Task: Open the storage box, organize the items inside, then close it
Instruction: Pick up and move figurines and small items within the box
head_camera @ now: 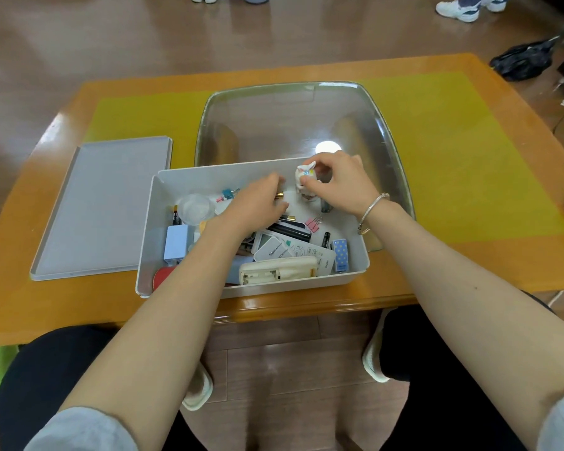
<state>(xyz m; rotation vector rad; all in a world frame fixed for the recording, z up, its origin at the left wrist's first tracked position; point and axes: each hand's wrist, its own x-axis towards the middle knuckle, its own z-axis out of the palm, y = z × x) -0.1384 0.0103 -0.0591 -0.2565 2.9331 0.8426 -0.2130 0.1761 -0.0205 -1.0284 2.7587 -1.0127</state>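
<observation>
Storage box (163, 190), a white rectangular plastic bin, sits open at the table's near edge, its flat grey lid (101, 206) lying just left of it. Right hand (342, 187) pinches a small white rabbit figurine (305, 177) near the far wall; left hand (258, 206) curls over a small brass-tipped cylinder (279, 195) mid-box. To sort well, I would group like items, such as the remote controls (310, 252) at the near side, and keep everything below the rim so that the lid seats.
</observation>
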